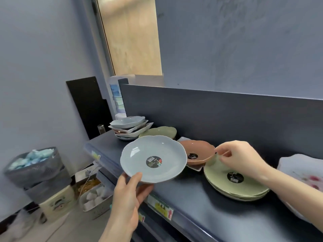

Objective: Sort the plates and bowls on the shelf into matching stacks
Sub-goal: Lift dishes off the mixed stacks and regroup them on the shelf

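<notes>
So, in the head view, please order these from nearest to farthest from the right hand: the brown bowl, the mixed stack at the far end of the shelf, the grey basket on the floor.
From the right hand:
1. Brown bowl, at its fingertips.
2. Mixed stack, far left on the shelf.
3. Grey basket, down left beyond the shelf.

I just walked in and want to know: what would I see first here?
First, the blue plate with a black sticker, held up by the left hand in the middle. Next, the right hand pinches the brown bowl, beside a stack of green plates on the dark shelf.
</notes>
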A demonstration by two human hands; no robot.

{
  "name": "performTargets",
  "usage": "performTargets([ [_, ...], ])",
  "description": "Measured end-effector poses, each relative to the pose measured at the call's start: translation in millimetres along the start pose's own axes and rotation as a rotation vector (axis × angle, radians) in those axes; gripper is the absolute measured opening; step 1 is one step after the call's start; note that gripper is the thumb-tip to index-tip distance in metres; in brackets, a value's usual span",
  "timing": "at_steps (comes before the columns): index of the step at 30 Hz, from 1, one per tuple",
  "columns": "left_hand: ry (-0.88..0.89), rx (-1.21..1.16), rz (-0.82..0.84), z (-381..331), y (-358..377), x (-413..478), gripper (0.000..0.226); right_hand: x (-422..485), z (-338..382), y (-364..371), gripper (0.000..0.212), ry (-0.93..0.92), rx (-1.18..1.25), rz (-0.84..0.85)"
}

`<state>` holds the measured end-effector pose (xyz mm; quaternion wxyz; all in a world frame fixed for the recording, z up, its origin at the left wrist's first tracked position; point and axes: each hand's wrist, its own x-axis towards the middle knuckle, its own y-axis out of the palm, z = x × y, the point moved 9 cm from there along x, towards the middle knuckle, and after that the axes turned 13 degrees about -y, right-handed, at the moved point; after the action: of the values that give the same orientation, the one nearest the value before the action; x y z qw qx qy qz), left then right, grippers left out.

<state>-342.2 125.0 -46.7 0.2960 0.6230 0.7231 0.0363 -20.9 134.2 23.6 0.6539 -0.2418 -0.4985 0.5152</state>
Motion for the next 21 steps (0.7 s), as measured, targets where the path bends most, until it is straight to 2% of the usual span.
performTargets([
  [4,0.027,0.035,0.01,-61,-48,33,0.022,45,48,41,0.021,0.002,0.007,0.057],
  [7,0.05,0.081,0.008,-107,-81,66,0.031,85,81,70,0.015,-0.004,0.017,0.064],
  [10,0.045,0.129,0.009,-150,-100,99,0.025,116,96,98,0.021,0.044,0.035,0.06],
  [18,-0.083,0.225,0.032,-222,-93,193,0.005,147,101,135,0.024,0.163,0.062,0.065],
  [21,-0.096,0.259,0.042,-239,-75,228,0.01,160,92,138,0.023,0.187,0.05,0.061],
])
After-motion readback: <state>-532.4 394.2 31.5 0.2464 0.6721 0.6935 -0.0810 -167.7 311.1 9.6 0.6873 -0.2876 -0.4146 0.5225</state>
